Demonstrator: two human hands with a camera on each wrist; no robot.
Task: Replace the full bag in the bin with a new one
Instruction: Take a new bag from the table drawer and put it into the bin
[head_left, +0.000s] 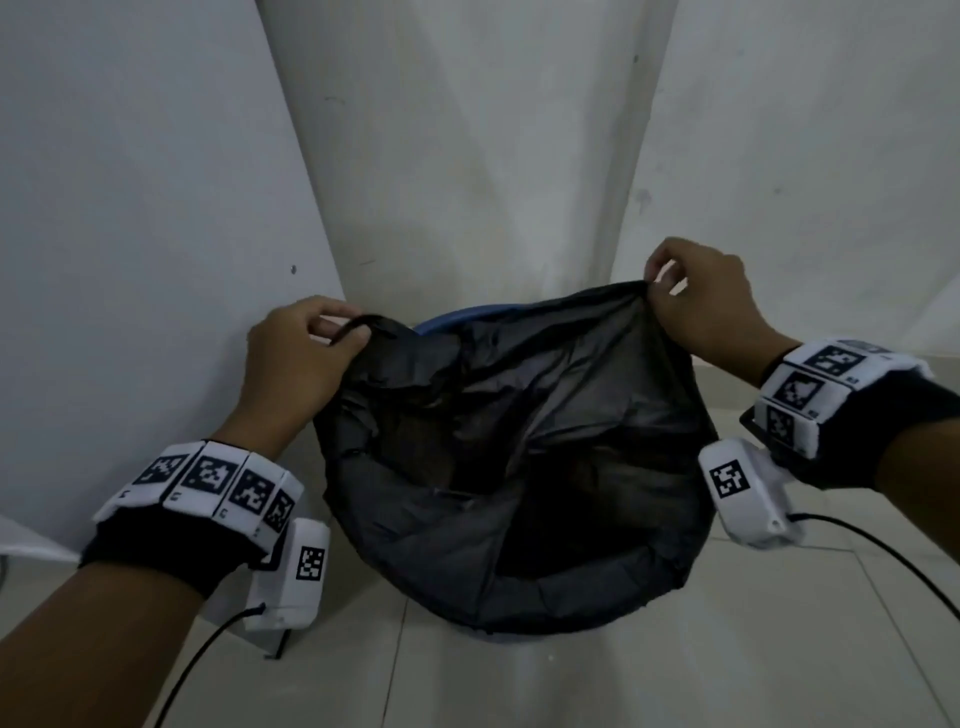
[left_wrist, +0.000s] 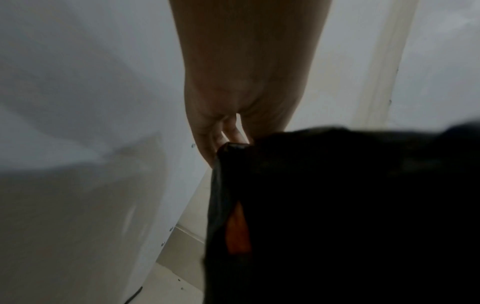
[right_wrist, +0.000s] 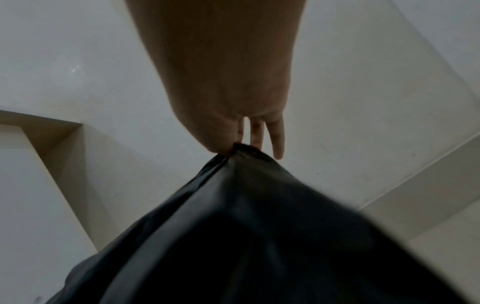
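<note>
Bag (head_left: 519, 441) mouth pinched in my left hand (head_left: 296, 358) and right hand (head_left: 701, 301); probably lining the bin (head_left: 457, 318) — next, fold its edge over the rim.

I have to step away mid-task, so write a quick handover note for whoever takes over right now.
Left hand: pinches the near-left edge of the black bag.
Right hand: pinches the far-right edge, raised higher.
Bag: mouth held open over the blue bin; the bin shows only as a rim behind the bag and a sliver below it.
Done: bag gripped at both sides. Whether this is the full bag or the new one, I cannot tell.
Left: finish the swap and seat a bag on the rim.
</note>
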